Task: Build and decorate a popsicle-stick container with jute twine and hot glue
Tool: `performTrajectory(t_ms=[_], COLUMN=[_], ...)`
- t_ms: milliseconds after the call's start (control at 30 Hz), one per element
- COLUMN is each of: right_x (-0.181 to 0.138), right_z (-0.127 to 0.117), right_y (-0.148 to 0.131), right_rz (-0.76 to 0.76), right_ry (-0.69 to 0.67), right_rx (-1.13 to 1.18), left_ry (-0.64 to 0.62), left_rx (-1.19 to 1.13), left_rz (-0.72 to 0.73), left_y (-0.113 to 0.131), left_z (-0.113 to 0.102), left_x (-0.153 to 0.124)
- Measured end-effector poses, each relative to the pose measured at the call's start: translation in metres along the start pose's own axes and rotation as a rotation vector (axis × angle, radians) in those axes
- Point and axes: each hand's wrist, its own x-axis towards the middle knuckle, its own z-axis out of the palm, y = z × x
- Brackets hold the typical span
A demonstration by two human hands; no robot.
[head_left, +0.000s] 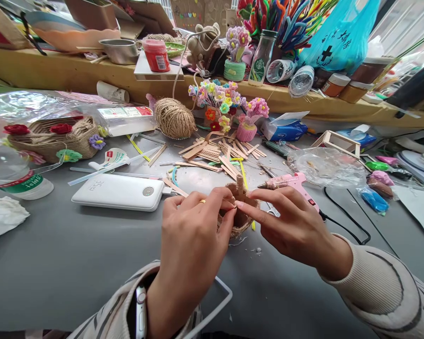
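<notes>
A small twine-wrapped basket (243, 221) with an upright wooden stick rests on the grey table (74, 263) between my hands. My left hand (192, 235), with a gold ring, is closed around the basket's left side, fingers pinching its rim. From the right, my right hand (286, 223) pinches the rim with thumb and forefinger. Just behind my right hand lies a pink glue gun (291, 182) with a black cord.
A white power bank (118, 192) lies left of my hands. Wooden sticks (215, 153), a twine ball (175, 117), pipe-cleaner flowers (222, 101), a woven basket (53, 136) and a plastic bottle (14, 176) crowd the table. A wooden shelf (56, 70) holds jars and bowls.
</notes>
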Motion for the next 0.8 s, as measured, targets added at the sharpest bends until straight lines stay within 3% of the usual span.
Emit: performTrajectory(t_ms=[433,800], right_x=[0.0023,0.0015], right_z=[0.0021,0.0001], right_y=[0.0018,0.0012], right_rz=[-0.036,0.086], right_ry=[0.013,0.004], right_rx=[-0.020,0.108], left_ry=[0.000,-0.004], left_rx=[0.024,0.030], left_rz=[-0.014,-0.003], left_y=[0.0007,-0.0007], left_z=[0.0000,-0.0012], left_x=[-0.0002,-0.0014])
